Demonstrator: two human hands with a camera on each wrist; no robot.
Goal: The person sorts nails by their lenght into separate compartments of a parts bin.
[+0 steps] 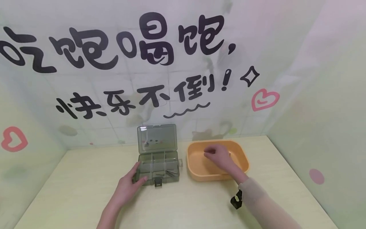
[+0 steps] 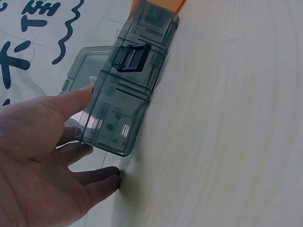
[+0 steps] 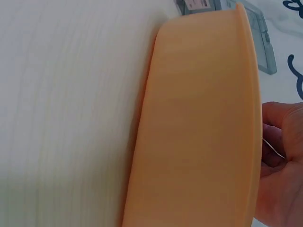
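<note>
A grey see-through compartment box [image 1: 143, 167] stands with its lid [image 1: 157, 138] raised at the back. Several thin metal pieces [image 1: 171, 173] lie in its front right compartment. My left hand [image 1: 128, 187] holds the box's left end, thumb at the front corner and a finger along the side; in the left wrist view the lower fingers stand apart from it. Over an orange bin [image 1: 195, 176] is my right hand [image 1: 220, 156], fingers bent and thumb close to the forefinger. Whether the fingertips pinch anything, I cannot tell; the bin's wall hides them in the right wrist view.
A black latch [image 1: 158, 182] sits at the box's front. The bin is just right of the box, a small gap between them. A printed wall [image 1: 183, 127] rises behind both on the pale table [image 1: 183, 203]. One small dark piece [image 1: 230, 154] shows in the bin beside the right hand.
</note>
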